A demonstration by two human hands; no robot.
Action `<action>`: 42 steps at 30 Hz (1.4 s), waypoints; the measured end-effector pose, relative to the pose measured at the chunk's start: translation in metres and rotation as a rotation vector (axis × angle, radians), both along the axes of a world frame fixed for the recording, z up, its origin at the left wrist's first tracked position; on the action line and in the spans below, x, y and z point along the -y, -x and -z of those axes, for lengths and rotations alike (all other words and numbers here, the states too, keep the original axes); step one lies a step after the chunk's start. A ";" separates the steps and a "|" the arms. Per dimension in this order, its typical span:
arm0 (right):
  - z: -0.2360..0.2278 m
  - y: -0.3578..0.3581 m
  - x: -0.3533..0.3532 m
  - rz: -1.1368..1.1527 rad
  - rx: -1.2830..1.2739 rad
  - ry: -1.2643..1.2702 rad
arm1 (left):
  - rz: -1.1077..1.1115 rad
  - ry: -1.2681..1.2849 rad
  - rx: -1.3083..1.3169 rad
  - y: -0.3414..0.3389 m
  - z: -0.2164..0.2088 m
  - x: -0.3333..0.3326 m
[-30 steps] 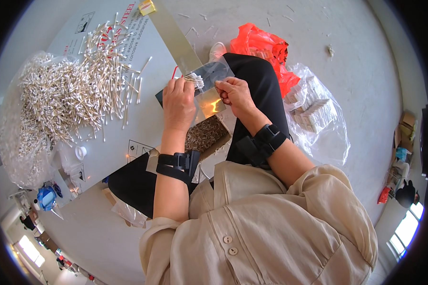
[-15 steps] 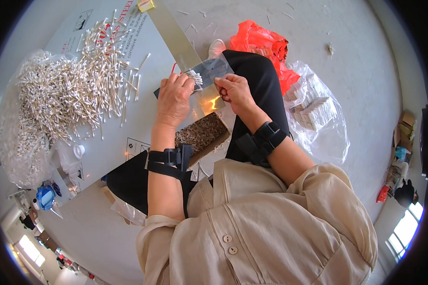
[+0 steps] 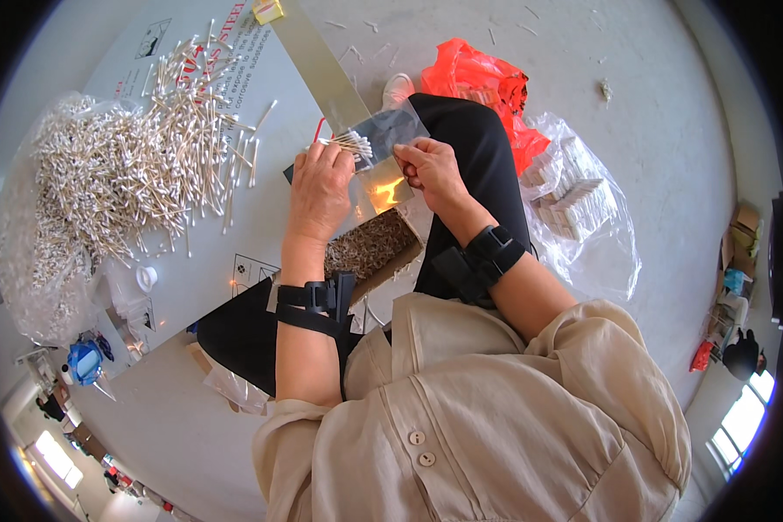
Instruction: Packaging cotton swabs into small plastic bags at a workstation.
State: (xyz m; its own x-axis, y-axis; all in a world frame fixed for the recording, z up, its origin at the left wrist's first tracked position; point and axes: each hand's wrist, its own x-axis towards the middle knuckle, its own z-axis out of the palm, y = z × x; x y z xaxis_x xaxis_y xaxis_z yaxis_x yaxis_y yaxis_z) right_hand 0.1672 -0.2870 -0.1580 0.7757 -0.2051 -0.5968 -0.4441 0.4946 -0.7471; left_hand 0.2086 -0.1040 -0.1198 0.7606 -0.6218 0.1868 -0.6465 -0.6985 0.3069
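My left hand (image 3: 320, 196) is closed around a small bunch of cotton swabs (image 3: 357, 144), whose white tips stick out to the right past the fingers. My right hand (image 3: 433, 174) pinches the edge of a clear plastic bag (image 3: 393, 130) between thumb and forefinger. The swab tips lie at the bag, but I cannot tell whether they are inside it. Something thin and red (image 3: 319, 128) shows just beyond my left fingers. To the left, a big heap of loose cotton swabs (image 3: 104, 174) spills from a large clear bag (image 3: 13, 252).
A printed sheet (image 3: 209, 283) covers the table, with a yellow box (image 3: 268, 10) at its far edge. Below my hands stands an open cardboard box (image 3: 393, 275) of small brown bits. On the floor at right lie a red bag (image 3: 461, 65) and a clear bag of white packs (image 3: 574, 209).
My left hand has shifted slightly to the right, and the swabs in it fan out a little more. My right hand has barely moved.
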 end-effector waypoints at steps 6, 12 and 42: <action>-0.001 0.000 0.001 -0.002 -0.008 0.009 | -0.033 0.037 0.043 0.002 0.004 0.003; -0.001 0.000 0.000 0.001 -0.007 -0.005 | -0.083 0.055 0.046 0.002 0.008 0.006; -0.002 0.003 0.003 0.007 -0.011 -0.058 | -0.249 -0.004 0.135 0.022 0.007 0.004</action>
